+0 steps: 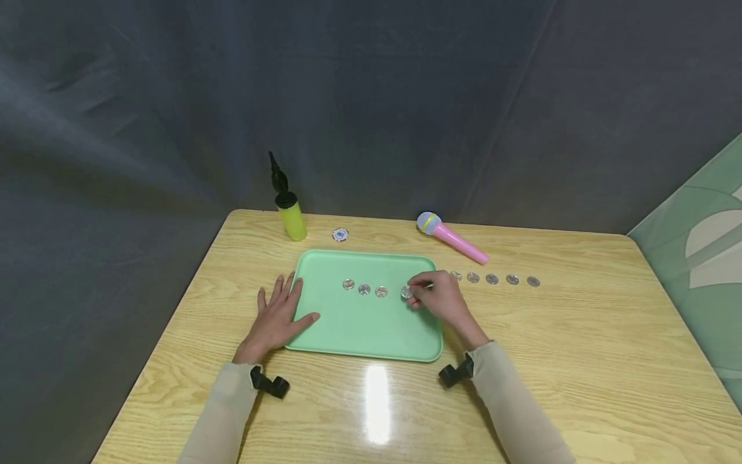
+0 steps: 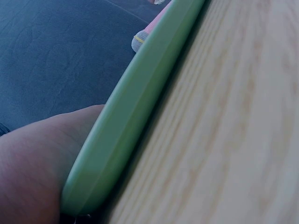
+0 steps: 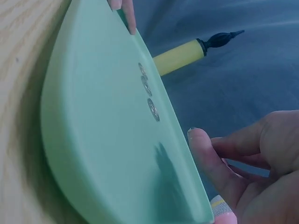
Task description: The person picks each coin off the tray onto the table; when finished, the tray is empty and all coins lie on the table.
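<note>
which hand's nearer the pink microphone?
Right. The right hand, pinching a coin over the tray, is just on the near side of the pink microphone. The left hand is at the tray's left edge, farther off.

Fingertips of the right hand (image 1: 439, 299) partly cover the small round silver coin (image 1: 406, 292) they pinch, its markings too small to read. Below the thumb, the right wrist view's edge cuts off the pink, grey-headed toy microphone (image 3: 220, 205).
</note>
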### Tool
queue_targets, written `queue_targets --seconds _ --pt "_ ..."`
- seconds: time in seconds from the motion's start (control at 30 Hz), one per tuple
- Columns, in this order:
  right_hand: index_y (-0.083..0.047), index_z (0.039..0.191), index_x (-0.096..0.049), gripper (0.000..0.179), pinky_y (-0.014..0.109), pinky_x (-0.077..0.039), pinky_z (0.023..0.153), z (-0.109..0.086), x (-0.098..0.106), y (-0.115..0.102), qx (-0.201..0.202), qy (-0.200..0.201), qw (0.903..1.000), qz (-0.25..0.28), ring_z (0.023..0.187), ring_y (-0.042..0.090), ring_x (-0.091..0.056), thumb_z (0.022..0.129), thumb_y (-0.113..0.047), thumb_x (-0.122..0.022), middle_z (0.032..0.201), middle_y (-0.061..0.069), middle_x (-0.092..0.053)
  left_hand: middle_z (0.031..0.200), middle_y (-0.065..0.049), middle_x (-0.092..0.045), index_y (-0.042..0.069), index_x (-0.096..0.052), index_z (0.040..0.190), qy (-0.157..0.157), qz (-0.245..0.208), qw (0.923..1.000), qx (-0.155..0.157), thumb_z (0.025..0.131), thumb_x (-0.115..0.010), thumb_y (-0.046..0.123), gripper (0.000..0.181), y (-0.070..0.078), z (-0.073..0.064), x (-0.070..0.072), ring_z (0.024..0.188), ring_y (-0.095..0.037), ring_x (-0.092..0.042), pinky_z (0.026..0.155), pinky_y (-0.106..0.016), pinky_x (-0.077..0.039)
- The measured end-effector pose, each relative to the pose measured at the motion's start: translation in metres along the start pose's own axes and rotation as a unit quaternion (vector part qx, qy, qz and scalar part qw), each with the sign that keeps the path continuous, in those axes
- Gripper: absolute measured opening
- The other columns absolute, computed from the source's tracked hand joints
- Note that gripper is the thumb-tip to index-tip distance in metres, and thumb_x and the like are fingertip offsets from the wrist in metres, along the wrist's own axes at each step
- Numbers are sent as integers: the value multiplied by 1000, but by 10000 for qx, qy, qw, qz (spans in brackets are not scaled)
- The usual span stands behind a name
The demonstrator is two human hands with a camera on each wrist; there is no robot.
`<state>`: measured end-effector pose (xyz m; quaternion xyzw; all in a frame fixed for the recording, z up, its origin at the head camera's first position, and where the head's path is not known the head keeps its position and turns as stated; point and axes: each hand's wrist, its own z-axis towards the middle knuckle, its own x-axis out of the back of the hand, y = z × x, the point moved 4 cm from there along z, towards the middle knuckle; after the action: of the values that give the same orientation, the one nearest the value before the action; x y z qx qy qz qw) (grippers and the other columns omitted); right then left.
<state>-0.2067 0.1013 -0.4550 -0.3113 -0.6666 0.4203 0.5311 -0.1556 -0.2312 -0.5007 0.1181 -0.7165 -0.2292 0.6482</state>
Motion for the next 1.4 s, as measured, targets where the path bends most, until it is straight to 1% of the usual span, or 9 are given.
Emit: queue_targets --seconds 0.2,0.33,0.6,0.83,1.03,1.2,1.4 --pt "11 104 -72 16 28 -62 64 -2 13 6 -113 40 9997 200 67 14 -73 94 3 -62 94 28 -74 169 -20 -9 3 -16 160 -22 -42 10000 50 94 -59 53 93 1 0 -1 157 -43 1 118 -71 8" --pt "11 105 -71 17 28 -62 64 -3 21 10 -217 64 9995 223 67 12 -73 94 2 -62 94 28 -74 169 -20 -9 4 -16 160 -21 -26 10000 46 94 -59 53 93 1 0 0 157 -44 1 118 -71 8" --pt "10 106 -71 18 26 -62 64 -8 37 18 -286 191 9992 208 67 9 -71 95 1 -61 95 27 -73 169 -20 -9 3 -17 160 1 -53 10000 46 94 -59 53 93 1 0 0 157 -43 1 118 -72 8" --pt "14 109 -68 21 24 -62 66 -14 54 29 -243 297 9992 138 68 7 -70 95 4 -57 98 31 -71 169 -20 -9 3 -17 160 -5 -72 10000 52 94 -59 53 93 2 0 0 157 -43 2 118 -72 9" --pt "14 110 -68 21 25 -62 67 -19 68 38 -324 425 9985 62 69 8 -72 95 2 -59 100 33 -70 169 -20 -9 3 -17 160 -7 -56 10000 62 94 -59 53 93 2 0 0 157 -43 1 118 -72 8" --pt "16 111 -68 22 24 -62 68 -25 80 44 -315 505 9982 -1 69 7 -72 95 2 -60 101 34 -70 169 -20 -9 4 -16 160 -16 -27 10000 69 94 -59 54 93 1 0 0 157 -43 1 118 -72 8" --pt "18 115 -64 25 24 -62 68 -29 91 52 -384 535 9978 6 68 7 -72 95 4 -60 103 36 -69 169 -19 -8 4 -16 160 -37 -20 10000 76 94 -59 54 93 2 0 0 157 -43 2 118 -72 8"
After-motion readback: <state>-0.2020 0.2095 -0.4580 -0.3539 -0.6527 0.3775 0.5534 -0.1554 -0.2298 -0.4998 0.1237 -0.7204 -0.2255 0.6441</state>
